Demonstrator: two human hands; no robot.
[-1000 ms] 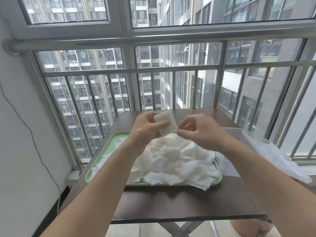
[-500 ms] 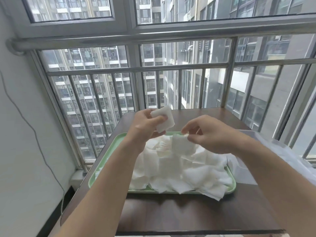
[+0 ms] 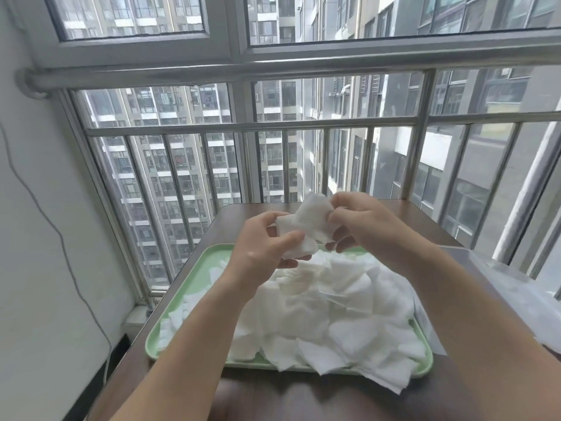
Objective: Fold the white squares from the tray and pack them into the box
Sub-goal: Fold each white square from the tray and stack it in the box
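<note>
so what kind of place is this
Probably an enclosed balcony high up in a flat: a metal railing across the windows, tower blocks right outside, and a brown table holding a green tray of white squares.

One camera, worn on the person's head. It faces forward and down, across the table (image 3: pixel 303 399) toward the window bars (image 3: pixel 252 124). Wide angle: the bars bow near the edges. Both forearms enter from the bottom; left hand (image 3: pixel 267 241) and right hand (image 3: pixel 364 226) meet mid-frame, near the lens, above the tray (image 3: pixel 194 278). The wall (image 3: pixel 36 238) fills the left side. Tower blocks (image 3: pixel 170 165) stand far off behind the glass.
</note>
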